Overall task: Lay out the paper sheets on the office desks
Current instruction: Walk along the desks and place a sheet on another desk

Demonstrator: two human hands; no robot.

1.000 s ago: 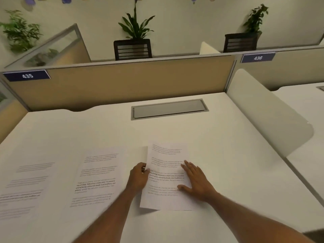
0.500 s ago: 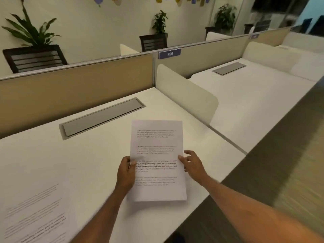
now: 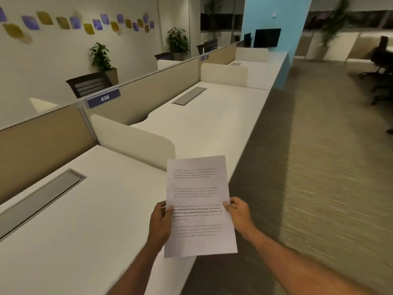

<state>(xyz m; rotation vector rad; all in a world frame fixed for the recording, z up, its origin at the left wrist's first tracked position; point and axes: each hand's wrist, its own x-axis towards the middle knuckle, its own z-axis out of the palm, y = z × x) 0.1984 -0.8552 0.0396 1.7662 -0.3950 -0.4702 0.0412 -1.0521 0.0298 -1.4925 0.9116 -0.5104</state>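
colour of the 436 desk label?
Dark blue label with white digits, clearest in the head view.

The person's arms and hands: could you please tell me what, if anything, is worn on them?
Nothing shows: the left hand and right hand are bare, with no gloves, rings or watch in view, and both forearms are sleeveless to the frame's edge.

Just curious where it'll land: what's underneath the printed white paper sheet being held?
Below the printed white paper sheet lie the white desk, at its front edge, and greyish carpet. The left hand and right hand pinch it; their fingers behind are covered.
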